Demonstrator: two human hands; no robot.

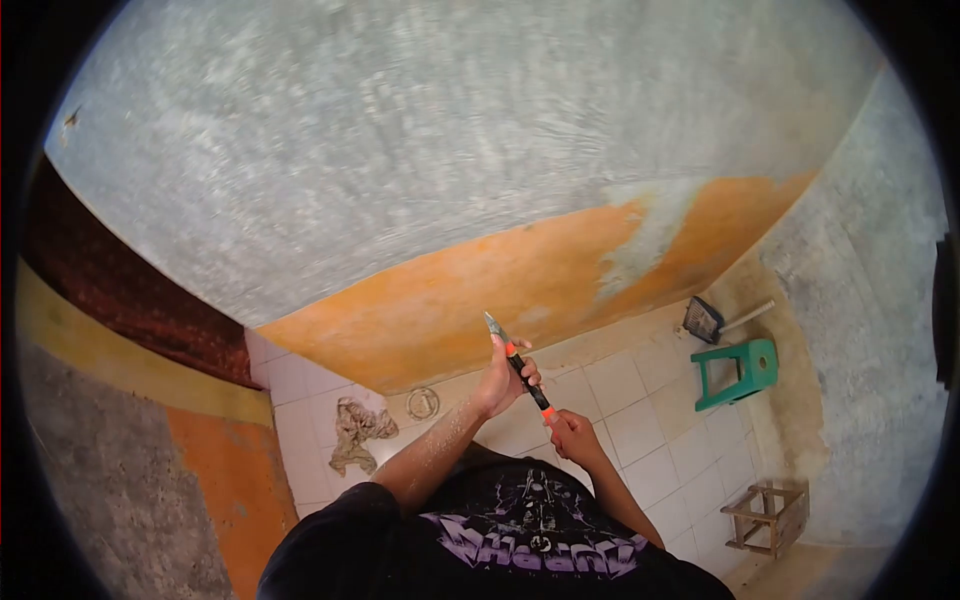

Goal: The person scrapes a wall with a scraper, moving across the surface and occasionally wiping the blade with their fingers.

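A broad wall (400, 150) fills the view, grey scraped plaster above and an orange painted band (500, 290) along its foot, meeting a floor of pale tiles (620, 400). On the tiles stand a green plastic stool (738, 372) near the right wall, a small wooden stool (768, 515) further along, a crumpled rag (356, 428) at left and a brush (710, 318) by the corner. The left hand (500, 378) has its grip closed around the upper handle of a scraper (518, 368), blade tip against the orange band. The right hand (572, 432) grips the handle's lower end, fingers wrapped tight.
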